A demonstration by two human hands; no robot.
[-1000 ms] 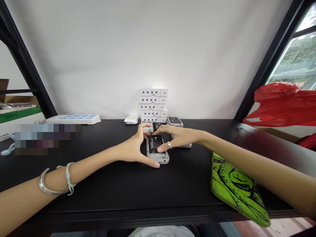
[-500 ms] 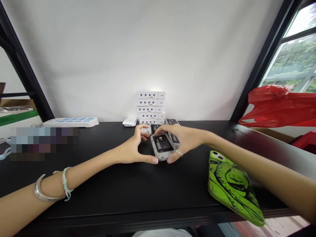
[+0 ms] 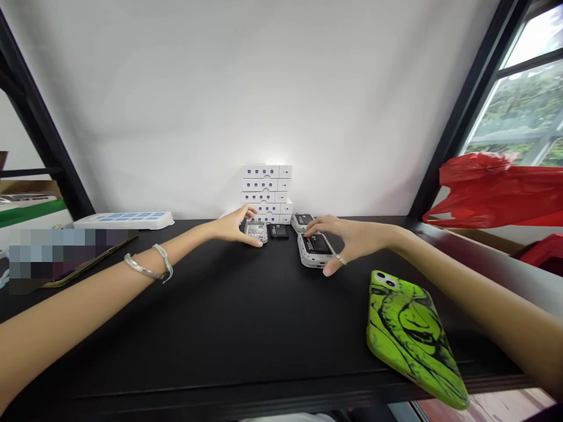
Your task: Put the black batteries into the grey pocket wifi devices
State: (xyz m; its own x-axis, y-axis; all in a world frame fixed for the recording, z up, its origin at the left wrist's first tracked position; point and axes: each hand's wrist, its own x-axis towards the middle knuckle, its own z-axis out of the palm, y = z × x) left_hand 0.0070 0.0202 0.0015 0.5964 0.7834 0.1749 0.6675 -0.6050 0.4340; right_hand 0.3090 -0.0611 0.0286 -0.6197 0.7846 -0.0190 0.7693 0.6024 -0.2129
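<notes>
My left hand is open, thumb and fingers apart, around the near side of a white device with its inside showing. I cannot tell whether it touches that device. A loose black battery lies just to the right. My right hand is open over a white device with a black battery in it, which rests on the table. Its fingertips are at the far edge and its thumb is beside the near right corner. Behind it lies a similar device with a battery.
White boxes stand stacked against the wall. A green phone case lies at the table's front right, overhanging the edge. At left are a white power strip and a blurred-out phone. A red plastic bag is at right.
The device with the battery has gone from between both hands to the table at right, beside the others. My left hand has moved back and left to the open device; my right hand has spread.
</notes>
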